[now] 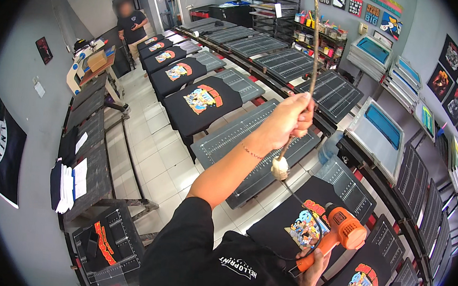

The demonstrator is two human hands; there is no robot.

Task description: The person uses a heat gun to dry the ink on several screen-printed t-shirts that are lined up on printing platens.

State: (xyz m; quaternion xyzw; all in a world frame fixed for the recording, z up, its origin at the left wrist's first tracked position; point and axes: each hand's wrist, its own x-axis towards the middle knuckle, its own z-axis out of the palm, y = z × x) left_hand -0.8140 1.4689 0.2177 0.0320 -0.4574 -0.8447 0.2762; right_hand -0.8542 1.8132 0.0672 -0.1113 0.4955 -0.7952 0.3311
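My left hand (293,115) is raised ahead of me, its fingers wrapped round a brown hanging cord (315,48). Below the fist dangles a white power socket (280,168) at the cord's lower end. From there a thin black cable (302,200) loops down to an orange heat gun (344,229). The heat gun's handle is in my right hand (313,267), low at the right, and its nozzle faces up and left. Just behind the tool a black T-shirt (276,224) with a colourful cartoon print lies on a board, partly covered by the gun.
An unclothed grey printing board (255,150) lies ahead. Several printed black shirts (208,100) run along the row beyond it. Framed screens (376,137) lean at the right. A side bench (98,155) bears papers. A person (132,27) stands far left.
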